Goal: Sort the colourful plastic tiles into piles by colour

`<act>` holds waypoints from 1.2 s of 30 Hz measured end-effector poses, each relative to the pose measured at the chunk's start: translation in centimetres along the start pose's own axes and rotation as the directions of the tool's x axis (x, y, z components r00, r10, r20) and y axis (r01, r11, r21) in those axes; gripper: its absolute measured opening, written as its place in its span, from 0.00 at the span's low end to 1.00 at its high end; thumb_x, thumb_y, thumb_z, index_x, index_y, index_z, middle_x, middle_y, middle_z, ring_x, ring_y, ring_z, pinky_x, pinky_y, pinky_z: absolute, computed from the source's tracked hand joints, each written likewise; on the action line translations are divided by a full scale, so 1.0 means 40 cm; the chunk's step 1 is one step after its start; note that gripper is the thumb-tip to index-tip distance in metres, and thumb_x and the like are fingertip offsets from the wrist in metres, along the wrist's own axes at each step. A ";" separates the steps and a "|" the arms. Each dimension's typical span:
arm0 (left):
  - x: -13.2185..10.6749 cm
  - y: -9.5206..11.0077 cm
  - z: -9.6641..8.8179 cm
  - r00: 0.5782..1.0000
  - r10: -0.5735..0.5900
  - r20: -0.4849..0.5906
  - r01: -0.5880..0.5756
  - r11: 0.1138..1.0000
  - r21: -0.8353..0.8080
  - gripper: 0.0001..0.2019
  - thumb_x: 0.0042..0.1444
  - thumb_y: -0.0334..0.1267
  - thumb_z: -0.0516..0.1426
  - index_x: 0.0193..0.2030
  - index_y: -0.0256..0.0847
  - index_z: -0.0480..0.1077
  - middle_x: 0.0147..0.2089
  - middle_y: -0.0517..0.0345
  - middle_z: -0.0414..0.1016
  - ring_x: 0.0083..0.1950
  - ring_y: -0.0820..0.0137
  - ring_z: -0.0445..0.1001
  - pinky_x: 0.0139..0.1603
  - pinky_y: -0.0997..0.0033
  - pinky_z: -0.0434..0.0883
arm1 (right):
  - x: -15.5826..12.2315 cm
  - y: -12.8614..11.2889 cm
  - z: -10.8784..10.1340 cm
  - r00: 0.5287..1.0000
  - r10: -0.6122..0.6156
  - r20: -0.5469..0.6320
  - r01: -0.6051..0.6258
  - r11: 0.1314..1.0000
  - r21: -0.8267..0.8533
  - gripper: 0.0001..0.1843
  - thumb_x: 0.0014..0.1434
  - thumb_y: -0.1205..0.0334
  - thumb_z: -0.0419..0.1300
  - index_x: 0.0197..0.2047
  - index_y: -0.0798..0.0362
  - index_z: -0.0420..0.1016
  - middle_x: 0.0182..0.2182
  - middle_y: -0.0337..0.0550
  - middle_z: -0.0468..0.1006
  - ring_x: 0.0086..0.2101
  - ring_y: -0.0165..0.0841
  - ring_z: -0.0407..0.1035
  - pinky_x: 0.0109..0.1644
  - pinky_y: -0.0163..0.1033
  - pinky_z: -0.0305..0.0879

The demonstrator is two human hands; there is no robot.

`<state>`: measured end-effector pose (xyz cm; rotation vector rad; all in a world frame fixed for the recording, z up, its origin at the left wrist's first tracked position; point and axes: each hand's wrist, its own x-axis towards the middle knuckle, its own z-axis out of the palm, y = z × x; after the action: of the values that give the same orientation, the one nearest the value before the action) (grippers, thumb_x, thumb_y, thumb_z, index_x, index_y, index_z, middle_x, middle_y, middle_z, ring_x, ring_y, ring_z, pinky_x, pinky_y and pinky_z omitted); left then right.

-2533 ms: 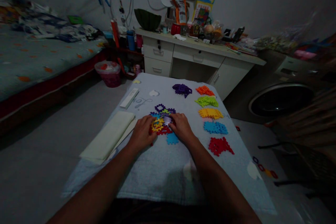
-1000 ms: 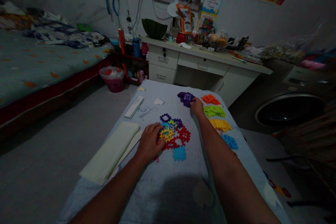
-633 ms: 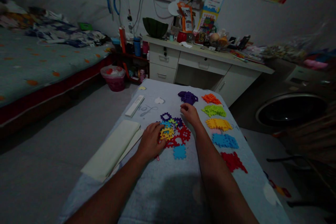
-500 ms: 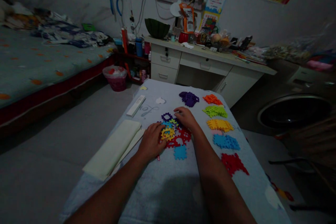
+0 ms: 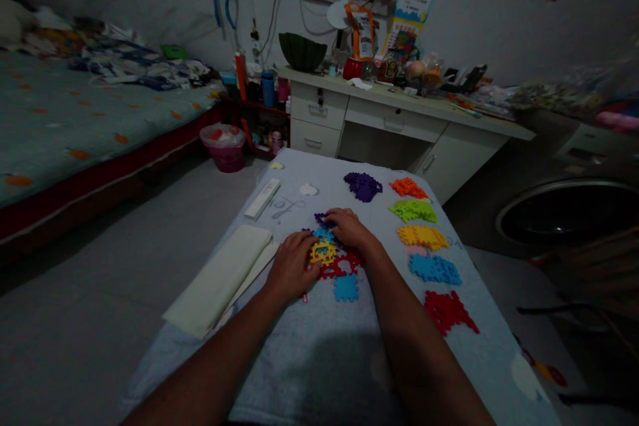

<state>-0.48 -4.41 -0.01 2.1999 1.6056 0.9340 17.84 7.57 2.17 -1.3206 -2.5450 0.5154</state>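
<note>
Head view: at mid-frame a cluster of interlocked plastic puzzle tiles (image 5: 333, 258) lies flat on a pale blue cloth-covered table (image 5: 319, 359). The cluster mixes purple, blue, yellow and red pieces and runs roughly from the frame's centre downward, its long axis near vertical in the picture, ending in a loose blue tile (image 5: 345, 287) at its lower end. The left hand (image 5: 292, 267) rests on the cluster's lower left edge, fingers curled together over a yellow tile (image 5: 323, 252); whether it pinches that tile cannot be told. The right hand (image 5: 351, 229) lies on the upper right part of the cluster, fingers bent and pressed down on the purple and blue pieces, nothing lifted.

To the right of the hands, sorted piles run in a column from upper centre toward lower right: purple pile (image 5: 363, 186), orange pile (image 5: 408, 188), green pile (image 5: 413, 211), yellow pile (image 5: 422, 236), blue pile (image 5: 434, 268), red pile (image 5: 450, 311). Left of the cluster lie a folded cream cloth (image 5: 219, 279) and a white remote control (image 5: 262, 198). In the upper left, a pink bin (image 5: 224, 146) with a liner holds something red. A dark green bowl (image 5: 302, 52) stands on the white desk (image 5: 399, 123); its contents cannot be seen.
</note>
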 end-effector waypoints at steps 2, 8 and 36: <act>0.001 0.000 -0.001 1.000 -0.007 0.008 0.007 1.000 0.002 0.24 0.49 0.36 0.58 0.55 0.40 0.69 0.60 0.47 0.69 0.62 0.54 0.65 0.64 0.47 0.63 | -0.003 0.007 -0.011 1.000 -0.014 0.013 0.014 1.000 0.010 0.23 0.50 0.75 0.56 0.49 0.51 0.78 0.57 0.48 0.73 0.57 0.40 0.63 0.63 0.49 0.54; 0.001 0.002 -0.003 0.999 -0.013 0.036 0.013 1.000 0.012 0.24 0.51 0.37 0.59 0.56 0.38 0.69 0.60 0.45 0.69 0.63 0.53 0.64 0.65 0.49 0.62 | -0.011 0.032 -0.032 0.995 -0.090 -0.037 0.094 0.987 0.134 0.15 0.53 0.76 0.56 0.41 0.54 0.77 0.46 0.47 0.75 0.50 0.37 0.67 0.59 0.45 0.58; 0.000 0.010 -0.009 0.999 -0.028 0.042 0.027 1.000 0.009 0.23 0.52 0.37 0.58 0.56 0.41 0.69 0.60 0.47 0.69 0.63 0.53 0.64 0.62 0.49 0.64 | 0.174 0.177 -0.090 0.721 0.425 -0.547 -0.353 0.905 0.237 0.13 0.52 0.71 0.53 0.36 0.56 0.79 0.34 0.48 0.78 0.39 0.38 0.71 0.51 0.42 0.65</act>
<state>-0.41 -4.61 0.48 2.1827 1.6195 0.8683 20.43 17.78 2.83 -1.6660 -1.7085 0.2528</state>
